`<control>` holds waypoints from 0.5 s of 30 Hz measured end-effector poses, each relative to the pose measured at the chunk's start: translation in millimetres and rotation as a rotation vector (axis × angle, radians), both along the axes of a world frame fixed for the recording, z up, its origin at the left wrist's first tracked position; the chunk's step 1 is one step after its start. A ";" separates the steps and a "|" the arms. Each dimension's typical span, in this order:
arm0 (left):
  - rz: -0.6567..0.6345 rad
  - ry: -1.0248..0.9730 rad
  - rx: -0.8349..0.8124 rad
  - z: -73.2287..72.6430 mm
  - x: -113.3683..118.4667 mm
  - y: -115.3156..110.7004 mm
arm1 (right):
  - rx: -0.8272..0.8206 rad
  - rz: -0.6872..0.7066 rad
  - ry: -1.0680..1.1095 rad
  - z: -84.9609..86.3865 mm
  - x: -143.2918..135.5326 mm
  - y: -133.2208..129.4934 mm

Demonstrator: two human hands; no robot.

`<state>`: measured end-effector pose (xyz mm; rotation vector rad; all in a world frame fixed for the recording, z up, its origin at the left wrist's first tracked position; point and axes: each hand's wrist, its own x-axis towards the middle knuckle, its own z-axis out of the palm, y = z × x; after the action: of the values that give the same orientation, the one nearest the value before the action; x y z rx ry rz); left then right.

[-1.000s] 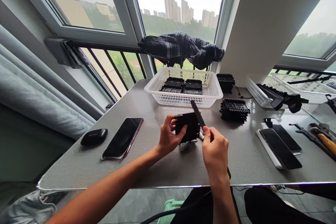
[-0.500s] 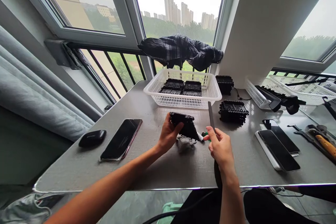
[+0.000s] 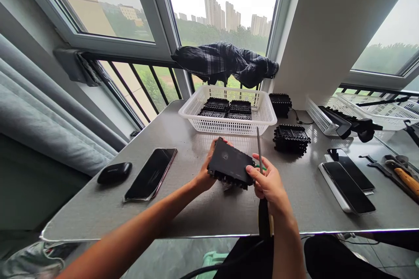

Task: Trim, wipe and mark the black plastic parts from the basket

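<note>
A black plastic part (image 3: 231, 161) is held above the table, its flat face toward me and its toothed edge low. My left hand (image 3: 207, 170) grips its left side, with some fingers hidden behind it. My right hand (image 3: 268, 181) is closed round a long dark flat tool (image 3: 259, 148), whose blade points up and whose thick lower end hangs below the hand. The right thumb touches the part's right edge. Something green shows beside the right fingers. Greyish scraps (image 3: 228, 186) lie on the table, mostly hidden beneath the part.
A white basket (image 3: 229, 127) holds several black parts. Stacked black parts (image 3: 290, 139) stand to its right. Phones (image 3: 348, 187) and tools (image 3: 393, 174) lie at the right; another phone (image 3: 151, 174) and a black case (image 3: 114, 173) are at the left on the grey table (image 3: 108, 218).
The black part has turned so its flat face shows, and it now reaches my right hand. The tool's blade has shifted slightly left, and its lower end shows more.
</note>
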<state>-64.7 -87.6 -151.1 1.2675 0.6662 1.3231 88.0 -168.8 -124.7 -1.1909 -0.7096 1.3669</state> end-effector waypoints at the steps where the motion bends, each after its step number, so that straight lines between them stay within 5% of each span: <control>1: -0.009 -0.008 -0.032 0.8 -0.2 -1.0 | 0.010 -0.016 0.017 1.5 1.5 -0.8; 9: -0.227 -0.057 -0.262 19.4 -1.6 -6.9 | 0.077 -0.156 0.018 3.2 11.8 -1.2; 15: -0.297 -0.045 -0.226 11.0 -4.5 -1.7 | 0.069 -0.289 -0.130 -5.1 22.1 0.2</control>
<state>-69.3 -89.3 -140.2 1.1009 0.5544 1.0003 110.1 -168.6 -129.8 -1.2811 -0.6419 1.0256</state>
